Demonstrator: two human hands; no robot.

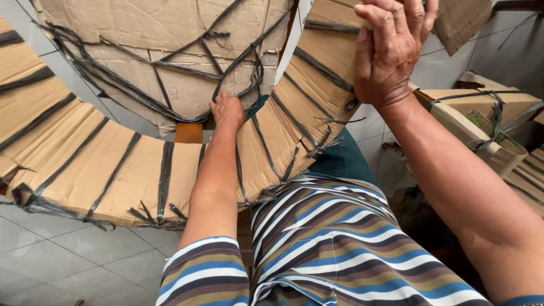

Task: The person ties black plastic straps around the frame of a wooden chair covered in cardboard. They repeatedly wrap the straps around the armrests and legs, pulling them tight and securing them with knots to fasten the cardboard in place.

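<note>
Cardboard ring (113, 170): arcs from left edge to upper right. Cardboard disc (170, 56): upper centre, behind ring. Strapped boxes (481, 119): right edge.

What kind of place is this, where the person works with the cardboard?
Probably a small home workshop or storeroom for packing. A big curved cardboard ring wrapped in black bands lies over a pale tiled floor, and strapped cardboard boxes stand to the right.

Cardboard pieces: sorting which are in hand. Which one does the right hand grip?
The big curved ring banded with black straps; the right hand grips its upper right edge, not the round piece behind.
</note>
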